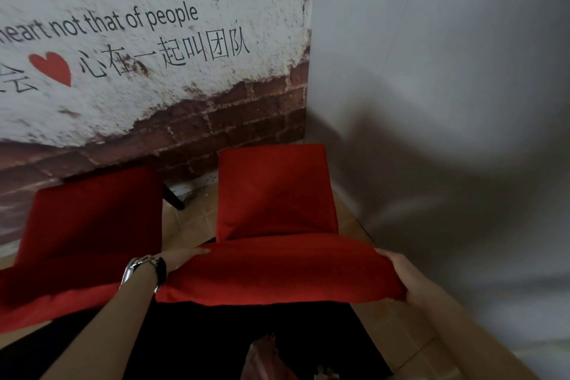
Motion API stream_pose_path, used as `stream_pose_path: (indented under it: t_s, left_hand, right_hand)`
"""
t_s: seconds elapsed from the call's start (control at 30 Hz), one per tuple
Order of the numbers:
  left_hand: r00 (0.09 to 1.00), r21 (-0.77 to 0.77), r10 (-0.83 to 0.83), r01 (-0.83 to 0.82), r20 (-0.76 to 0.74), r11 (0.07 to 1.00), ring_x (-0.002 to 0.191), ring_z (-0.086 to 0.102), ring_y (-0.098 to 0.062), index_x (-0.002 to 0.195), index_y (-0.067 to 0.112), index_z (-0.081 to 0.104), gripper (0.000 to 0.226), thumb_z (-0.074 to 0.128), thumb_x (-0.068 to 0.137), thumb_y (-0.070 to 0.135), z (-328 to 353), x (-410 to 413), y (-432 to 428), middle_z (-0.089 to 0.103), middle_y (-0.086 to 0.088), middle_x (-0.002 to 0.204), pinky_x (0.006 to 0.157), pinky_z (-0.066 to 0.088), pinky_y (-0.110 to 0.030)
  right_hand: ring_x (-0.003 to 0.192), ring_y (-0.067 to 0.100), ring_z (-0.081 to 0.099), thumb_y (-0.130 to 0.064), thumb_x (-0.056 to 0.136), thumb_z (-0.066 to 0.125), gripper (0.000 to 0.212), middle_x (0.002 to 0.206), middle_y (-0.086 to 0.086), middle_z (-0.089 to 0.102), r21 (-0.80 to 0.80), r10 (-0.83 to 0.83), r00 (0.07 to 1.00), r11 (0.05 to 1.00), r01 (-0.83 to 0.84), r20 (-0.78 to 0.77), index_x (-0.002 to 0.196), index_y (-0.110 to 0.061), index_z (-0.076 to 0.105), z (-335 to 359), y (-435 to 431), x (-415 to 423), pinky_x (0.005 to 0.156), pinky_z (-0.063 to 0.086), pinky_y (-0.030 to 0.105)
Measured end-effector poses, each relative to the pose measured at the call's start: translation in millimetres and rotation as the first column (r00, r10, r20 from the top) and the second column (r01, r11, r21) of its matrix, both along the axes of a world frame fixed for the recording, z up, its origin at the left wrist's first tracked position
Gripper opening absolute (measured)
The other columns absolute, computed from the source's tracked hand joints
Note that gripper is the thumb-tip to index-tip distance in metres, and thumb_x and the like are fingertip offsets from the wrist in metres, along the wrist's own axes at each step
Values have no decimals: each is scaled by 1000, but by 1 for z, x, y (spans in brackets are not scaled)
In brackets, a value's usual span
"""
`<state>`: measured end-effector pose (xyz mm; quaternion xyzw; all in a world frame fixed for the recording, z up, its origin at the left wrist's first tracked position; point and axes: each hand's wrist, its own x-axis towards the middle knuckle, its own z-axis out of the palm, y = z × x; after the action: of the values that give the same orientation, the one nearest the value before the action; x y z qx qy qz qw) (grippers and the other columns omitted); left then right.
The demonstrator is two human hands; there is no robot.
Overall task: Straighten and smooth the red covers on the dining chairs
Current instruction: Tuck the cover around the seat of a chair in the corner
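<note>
There are two red covers, side by side. The left cover (89, 219) is in front of the wall picture (123, 40), which has one red heart (52, 66). The right cover (277, 268) is in the corner, next to the grey wall (447, 71). Two hands are on its seat part, one at each side. The left hand (182, 257) lays straight fingers on the left edge. The right hand (398, 271) is at the right edge. Its fingers are hidden, so I cannot tell if it grips. One watch (135, 267) is on the left wrist.
</note>
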<state>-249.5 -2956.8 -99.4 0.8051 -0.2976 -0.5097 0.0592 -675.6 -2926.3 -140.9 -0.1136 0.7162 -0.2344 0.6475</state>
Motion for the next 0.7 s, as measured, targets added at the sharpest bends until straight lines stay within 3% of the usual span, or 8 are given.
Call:
stream_pose_path:
  t_s: [0.07, 0.13, 0.27, 0.37, 0.43, 0.6, 0.63, 0.7]
  left_hand:
    - [1000, 0, 13, -13, -27, 1000, 111, 56, -32, 117, -2, 59, 40, 64, 90, 27, 5, -12, 11, 56, -21, 128, 97, 38, -35]
    - [998, 17, 44, -43, -53, 999, 89, 58, -22, 108, 6, 62, 41, 72, 81, 35, 6, -22, 27, 61, -10, 106, 89, 40, -31]
    - [994, 57, 90, -86, -56, 995, 116, 55, -30, 124, 6, 58, 65, 75, 75, 47, 7, -35, 53, 58, -14, 127, 108, 38, -38]
    - [993, 84, 91, -85, -75, 993, 120, 53, -30, 129, 7, 55, 65, 71, 79, 47, 7, -42, 67, 55, -16, 132, 107, 36, -34]
    - [993, 70, 110, -106, -46, 992, 119, 52, -29, 127, 4, 55, 61, 69, 82, 44, 3, -42, 74, 54, -17, 131, 98, 37, -30]
    - [981, 63, 158, -152, -108, 986, 128, 46, -33, 134, -1, 48, 58, 62, 90, 34, -3, -43, 95, 49, -21, 138, 110, 34, -39]
    - [980, 72, 165, -157, -112, 985, 127, 47, -32, 134, 1, 49, 60, 64, 89, 37, -4, -42, 98, 50, -20, 137, 111, 33, -39]
    - [984, 81, 147, -140, -98, 987, 124, 50, -31, 132, 3, 53, 61, 65, 86, 42, -6, -40, 106, 53, -18, 134, 111, 34, -38]
  right_hand:
    - [106, 39, 60, -39, 93, 56, 47, 115, 23, 64, -4, 1, 1000, 1000, -1, 7, 124, -4, 60, -3, 10, -11, 92, 49, 45]
    - [108, 39, 59, -39, 93, 55, 48, 117, 24, 63, -6, 2, 1000, 1000, -2, 21, 125, -4, 60, -5, 19, -23, 96, 47, 47]
    - [108, 40, 60, -43, 92, 56, 49, 118, 22, 63, 28, 1, 996, 1000, -4, 85, 127, -9, 59, -3, 36, -39, 93, 50, 49]
    - [107, 39, 60, -43, 90, 57, 49, 118, 20, 63, 17, 15, 998, 1000, -16, 60, 127, -10, 59, -2, 41, -43, 92, 50, 49]
    - [106, 38, 61, -43, 90, 59, 50, 118, 20, 63, 17, 30, 999, 999, -31, 36, 127, -10, 59, -1, 42, -42, 90, 51, 48]
    - [91, 32, 63, -43, 89, 59, 47, 107, 15, 66, 17, 50, 999, 999, -50, -6, 125, -13, 60, -1, 44, -38, 64, 52, 37]
    - [89, 31, 63, -43, 89, 59, 47, 104, 14, 66, 12, 68, 998, 998, -68, -10, 125, -13, 60, -3, 44, -39, 64, 52, 37]
    - [95, 33, 63, -41, 91, 57, 48, 110, 15, 66, -6, 96, 995, 995, -96, -2, 128, -12, 58, -7, 47, -39, 76, 54, 43]
